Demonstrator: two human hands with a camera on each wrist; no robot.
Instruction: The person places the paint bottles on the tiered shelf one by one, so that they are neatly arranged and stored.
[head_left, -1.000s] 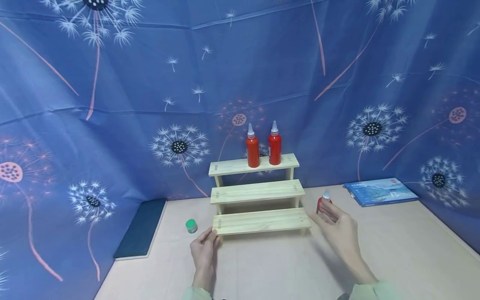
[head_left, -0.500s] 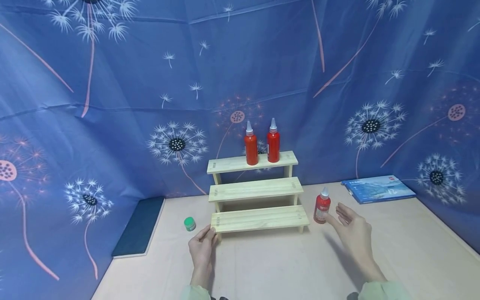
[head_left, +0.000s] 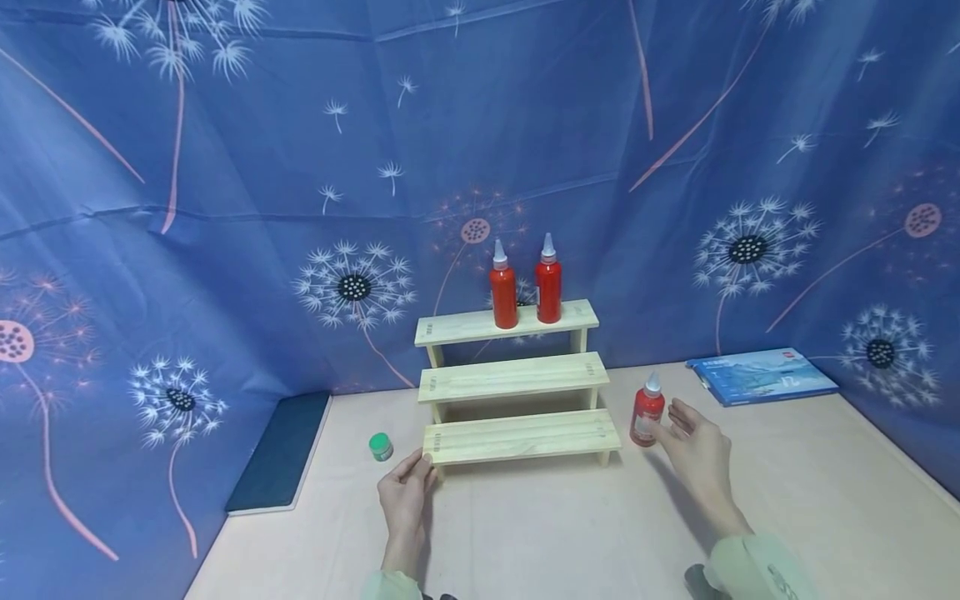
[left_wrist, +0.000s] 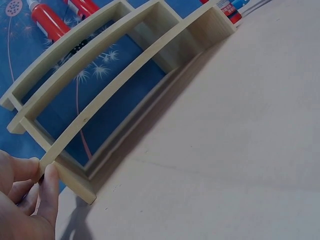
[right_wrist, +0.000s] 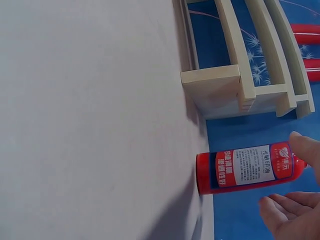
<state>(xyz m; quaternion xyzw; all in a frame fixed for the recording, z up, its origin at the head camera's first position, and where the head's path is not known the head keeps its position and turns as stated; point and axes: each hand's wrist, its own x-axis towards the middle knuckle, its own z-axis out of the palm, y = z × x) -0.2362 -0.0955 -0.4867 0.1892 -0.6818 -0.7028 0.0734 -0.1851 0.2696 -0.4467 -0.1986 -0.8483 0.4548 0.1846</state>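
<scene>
A pale wooden three-step rack (head_left: pixel 517 437) stands on the table. At the left end of its lowest step, my left hand (head_left: pixel 405 500) pinches the board between thumb and fingers, as the left wrist view also shows. To the right of the rack a red bottle (head_left: pixel 647 412) with a white pointed cap and a printed label (right_wrist: pixel 252 165) stands upright. My right hand (head_left: pixel 697 454) is beside this bottle with spread fingers; the thumb (right_wrist: pixel 306 150) overlaps its upper part, while the other fingers (right_wrist: pixel 285 210) are apart from it.
Two more red bottles (head_left: pixel 504 296) stand on the top step. A small green-lidded jar (head_left: pixel 381 447) sits left of the rack. A dark green book (head_left: pixel 281 454) lies at the left edge, a blue box (head_left: pixel 761 377) at the back right. A blue dandelion-print curtain (head_left: pixel 480 125) hangs behind.
My right hand, which covered part of the red bottle, moved right and uncovered it, then came slightly back towards it. The left hand stays on the rack. The head view shifted a little.
</scene>
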